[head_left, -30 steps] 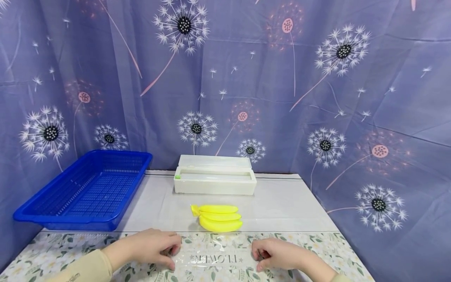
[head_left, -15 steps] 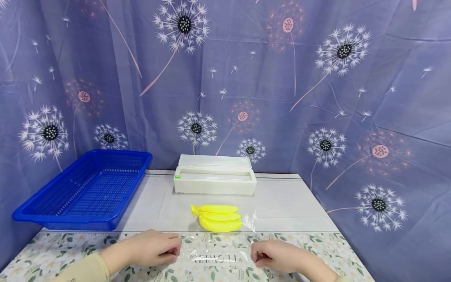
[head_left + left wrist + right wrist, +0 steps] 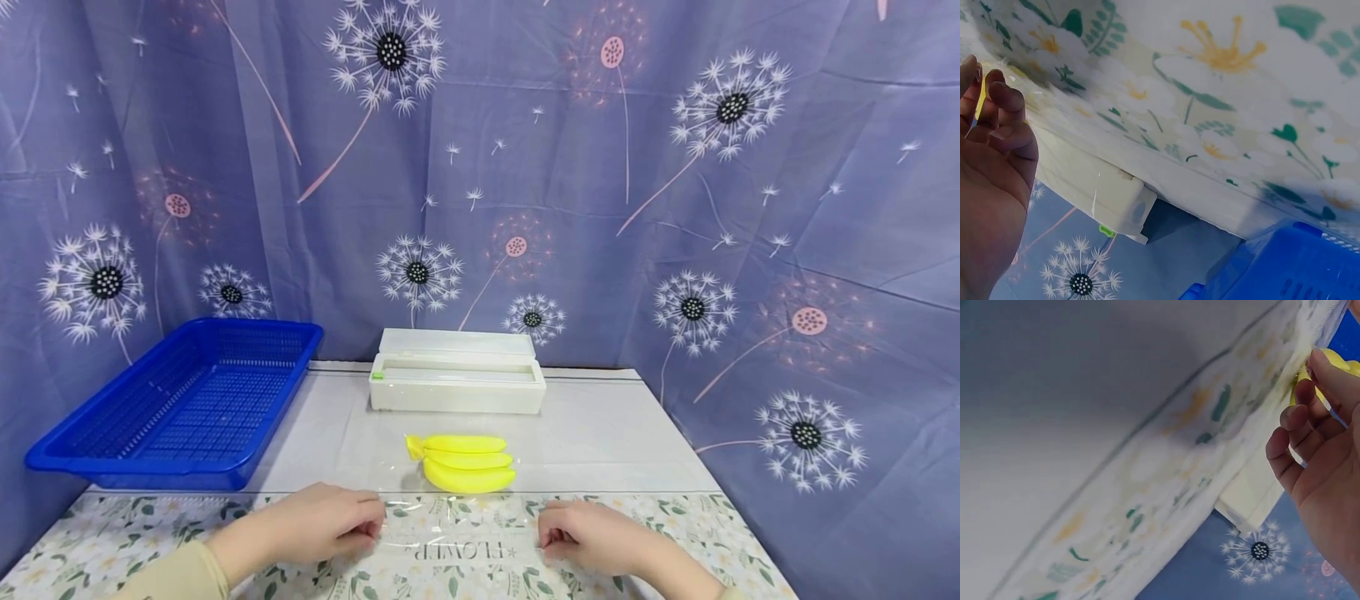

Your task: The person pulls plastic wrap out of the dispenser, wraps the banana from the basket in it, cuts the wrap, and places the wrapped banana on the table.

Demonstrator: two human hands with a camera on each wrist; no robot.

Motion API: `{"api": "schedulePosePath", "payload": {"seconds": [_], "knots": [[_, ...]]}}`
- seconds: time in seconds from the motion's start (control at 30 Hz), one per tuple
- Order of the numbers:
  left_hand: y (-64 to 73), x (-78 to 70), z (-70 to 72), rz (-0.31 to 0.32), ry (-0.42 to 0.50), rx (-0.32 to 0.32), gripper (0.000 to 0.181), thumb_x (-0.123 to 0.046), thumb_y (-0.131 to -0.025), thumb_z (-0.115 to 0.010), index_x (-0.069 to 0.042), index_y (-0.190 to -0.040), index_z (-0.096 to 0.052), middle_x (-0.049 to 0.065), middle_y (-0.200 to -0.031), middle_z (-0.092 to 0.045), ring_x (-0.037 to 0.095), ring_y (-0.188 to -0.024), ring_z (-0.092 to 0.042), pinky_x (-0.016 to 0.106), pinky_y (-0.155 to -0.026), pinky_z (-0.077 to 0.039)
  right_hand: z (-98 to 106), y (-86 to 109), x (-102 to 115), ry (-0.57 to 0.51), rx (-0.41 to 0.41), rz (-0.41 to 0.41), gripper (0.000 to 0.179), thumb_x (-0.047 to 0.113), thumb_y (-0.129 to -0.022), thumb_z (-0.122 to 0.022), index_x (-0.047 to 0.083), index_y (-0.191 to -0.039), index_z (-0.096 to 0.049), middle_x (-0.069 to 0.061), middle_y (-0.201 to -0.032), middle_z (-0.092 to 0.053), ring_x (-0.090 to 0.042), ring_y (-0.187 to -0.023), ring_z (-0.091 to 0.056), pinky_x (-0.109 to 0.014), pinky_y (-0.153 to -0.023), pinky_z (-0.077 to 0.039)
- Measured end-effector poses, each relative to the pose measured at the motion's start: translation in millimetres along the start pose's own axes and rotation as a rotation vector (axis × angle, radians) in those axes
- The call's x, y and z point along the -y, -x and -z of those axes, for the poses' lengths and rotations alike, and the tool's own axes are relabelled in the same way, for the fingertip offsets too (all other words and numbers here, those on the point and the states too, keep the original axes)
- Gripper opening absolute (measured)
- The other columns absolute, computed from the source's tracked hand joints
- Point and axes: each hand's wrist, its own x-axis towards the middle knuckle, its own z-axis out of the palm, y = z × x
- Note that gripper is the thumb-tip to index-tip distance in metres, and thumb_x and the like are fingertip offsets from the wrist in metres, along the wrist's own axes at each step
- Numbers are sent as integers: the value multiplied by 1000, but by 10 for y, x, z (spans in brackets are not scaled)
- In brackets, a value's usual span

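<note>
A sheet of clear plastic wrap stretches between the two hands, showing mostly by its glints over the printed word on the cloth. My left hand pinches its left near corner between thumb and curled fingers; my right hand pinches the right one. Just beyond the hands lies a bunch of yellow bananas, stem to the left. Whether the film covers the bananas is hard to tell. Behind them stands a white wrap dispenser box with its lid up. In the left wrist view the fingertips partly hide the pinched film.
At the left is a blue plastic basket with latticed walls. A flowered cloth covers the near part of the table, with a plain white part beyond it. A dandelion-print curtain hangs behind and at both sides.
Thumbs and fingers of both hands have come together on the film, having stood apart a second ago. Both hands have risen slightly, and the film's glints have shifted.
</note>
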Motion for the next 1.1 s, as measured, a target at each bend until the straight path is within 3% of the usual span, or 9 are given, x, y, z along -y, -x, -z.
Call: {"api": "schedulePosePath", "payload": {"seconds": [0.23,0.53,0.87,1.1], "knots": [[-24,9,90,56,-11,-8,15,-29,-93,-69,-34,-90,-55,-27,-83,-48,-7,-68,-46,21,-60,-44,140,-9,74,89,-32,-38,14,20,-92,-69,27,-88,-58,18,-84,-50,4,-67,-44,-19,-58,-42],[-52,50,232,23,-27,-101,17,-24,-91,-71,-33,-90,-57,-26,-85,-52,-7,-68,-48,20,-59,-44,278,-29,71,167,-82,-71,10,26,-94,-68,32,-92,-59,23,-88,-50,4,-70,-48,-19,-61,-44],[-59,125,345,40,-80,-180,11,-27,-91,-71,-32,-100,-68,-23,-93,-60,-8,-77,-57,19,-64,-49,409,-49,70,240,-162,-37,13,24,-95,-67,32,-92,-57,23,-87,-50,4,-71,-50,-19,-62,-44],[-63,160,384,85,-33,-226,14,-26,-92,-70,-38,-98,-67,-26,-92,-57,-9,-72,-54,19,-60,-47,499,-95,26,261,-183,-54,14,25,-95,-68,32,-91,-56,23,-85,-48,2,-66,-46,-19,-59,-42]]}}
